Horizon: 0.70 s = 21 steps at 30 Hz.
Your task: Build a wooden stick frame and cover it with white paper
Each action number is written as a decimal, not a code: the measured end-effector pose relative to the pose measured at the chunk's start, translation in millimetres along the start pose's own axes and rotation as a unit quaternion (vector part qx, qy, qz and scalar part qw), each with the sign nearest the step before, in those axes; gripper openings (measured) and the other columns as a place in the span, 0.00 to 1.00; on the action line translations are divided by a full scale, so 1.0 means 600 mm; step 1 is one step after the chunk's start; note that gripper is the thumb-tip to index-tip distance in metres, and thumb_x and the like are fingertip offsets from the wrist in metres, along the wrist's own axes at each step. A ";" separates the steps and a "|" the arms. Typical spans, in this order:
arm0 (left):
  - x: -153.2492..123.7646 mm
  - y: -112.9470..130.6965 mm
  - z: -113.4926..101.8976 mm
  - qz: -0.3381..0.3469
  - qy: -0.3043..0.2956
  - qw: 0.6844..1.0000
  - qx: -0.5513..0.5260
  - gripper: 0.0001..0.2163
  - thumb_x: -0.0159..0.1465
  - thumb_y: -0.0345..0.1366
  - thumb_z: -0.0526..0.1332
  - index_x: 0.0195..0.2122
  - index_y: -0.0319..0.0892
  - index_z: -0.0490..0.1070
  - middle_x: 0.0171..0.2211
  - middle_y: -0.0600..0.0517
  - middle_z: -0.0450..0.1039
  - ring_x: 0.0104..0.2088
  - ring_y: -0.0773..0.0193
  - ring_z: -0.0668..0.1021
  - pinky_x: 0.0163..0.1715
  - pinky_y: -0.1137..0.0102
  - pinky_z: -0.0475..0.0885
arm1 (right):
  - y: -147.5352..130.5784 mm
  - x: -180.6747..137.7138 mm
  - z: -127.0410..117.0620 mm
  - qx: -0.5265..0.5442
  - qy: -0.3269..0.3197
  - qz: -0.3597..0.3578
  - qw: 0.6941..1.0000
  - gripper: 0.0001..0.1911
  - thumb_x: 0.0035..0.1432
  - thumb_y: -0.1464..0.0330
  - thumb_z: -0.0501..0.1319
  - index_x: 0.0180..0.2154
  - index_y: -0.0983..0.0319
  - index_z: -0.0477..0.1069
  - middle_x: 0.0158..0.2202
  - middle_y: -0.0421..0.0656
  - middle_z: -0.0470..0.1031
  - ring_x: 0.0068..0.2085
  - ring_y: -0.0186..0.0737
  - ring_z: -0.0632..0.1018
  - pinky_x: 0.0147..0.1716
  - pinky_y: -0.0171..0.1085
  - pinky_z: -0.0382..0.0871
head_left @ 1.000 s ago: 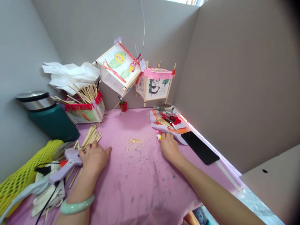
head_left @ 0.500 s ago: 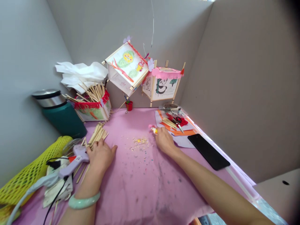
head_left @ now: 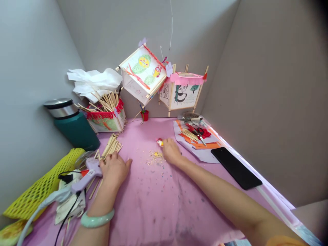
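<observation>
A yellow net (head_left: 46, 186) lies at the near left corner of the table (head_left: 143, 208), which has a pink cloth on it. A green bottle (head_left: 75, 130) is by the left edge, farther back. A purple glue gun (head_left: 88, 175) lies in front of it, just beside the left hand (head_left: 114, 169). That hand lies palm down near the left edge, with its thumb stuck out and its fingers a bit spread over a bunch of sticks (head_left: 111, 146); I can't tell if it grips any. A paper box (head_left: 107, 122) full of more sticks sits at the back left corner. A little red pot (head_left: 145, 115) is by the back edge. In the middle of the table there are crumbs (head_left: 153, 159) with a yellow star (head_left: 156, 154) in them. Just behind the crumbs is a tiny toy (head_left: 160, 142), white, yellow and pink, and the right hand (head_left: 172, 151) pinches it in its fingertips. Scissors (head_left: 202, 138) lie on paper near the back right corner, and a black phone (head_left: 235, 167) lies along the right edge
</observation>
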<state>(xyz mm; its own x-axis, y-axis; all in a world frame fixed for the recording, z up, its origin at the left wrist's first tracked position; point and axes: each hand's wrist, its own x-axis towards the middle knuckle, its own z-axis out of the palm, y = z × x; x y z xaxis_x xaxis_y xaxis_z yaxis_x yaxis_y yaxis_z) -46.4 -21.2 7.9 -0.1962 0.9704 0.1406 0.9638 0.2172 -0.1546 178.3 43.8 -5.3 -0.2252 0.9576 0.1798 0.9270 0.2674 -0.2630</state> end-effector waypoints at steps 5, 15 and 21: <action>0.000 -0.001 0.003 0.000 0.005 1.000 0.000 0.30 0.63 0.48 0.46 0.53 0.27 0.69 0.58 0.35 0.63 0.56 0.41 0.63 0.52 0.51 0.56 | -0.032 0.022 0.009 0.030 -0.010 -0.084 0.996 0.12 0.64 0.70 0.51 0.47 0.64 0.68 0.44 0.50 0.70 0.45 0.43 0.69 0.43 0.37 0.60; 0.007 -0.007 0.006 -0.004 0.019 1.000 -0.018 0.27 0.63 0.48 0.52 0.52 0.29 0.70 0.57 0.38 0.66 0.55 0.41 0.65 0.53 0.52 0.58 | -0.045 0.107 0.030 0.062 -0.040 -0.232 0.970 0.13 0.64 0.68 0.54 0.50 0.62 0.68 0.47 0.48 0.70 0.48 0.42 0.68 0.47 0.36 0.59; 0.006 -0.013 0.000 0.004 0.079 0.994 -0.077 0.22 0.64 0.44 0.53 0.51 0.31 0.70 0.56 0.35 0.65 0.55 0.39 0.65 0.50 0.49 0.60 | -0.006 0.046 0.002 0.077 -0.039 -0.230 0.969 0.14 0.65 0.68 0.53 0.52 0.59 0.67 0.46 0.46 0.70 0.47 0.40 0.69 0.47 0.35 0.59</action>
<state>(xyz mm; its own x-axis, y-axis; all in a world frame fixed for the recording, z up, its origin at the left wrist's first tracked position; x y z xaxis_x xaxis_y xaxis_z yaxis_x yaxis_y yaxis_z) -54.4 -19.4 9.5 -0.1702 0.9405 0.2939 0.9837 0.1800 -0.0062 168.4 69.4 -0.5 -0.6309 0.7375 0.2411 0.6695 0.6745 -0.3111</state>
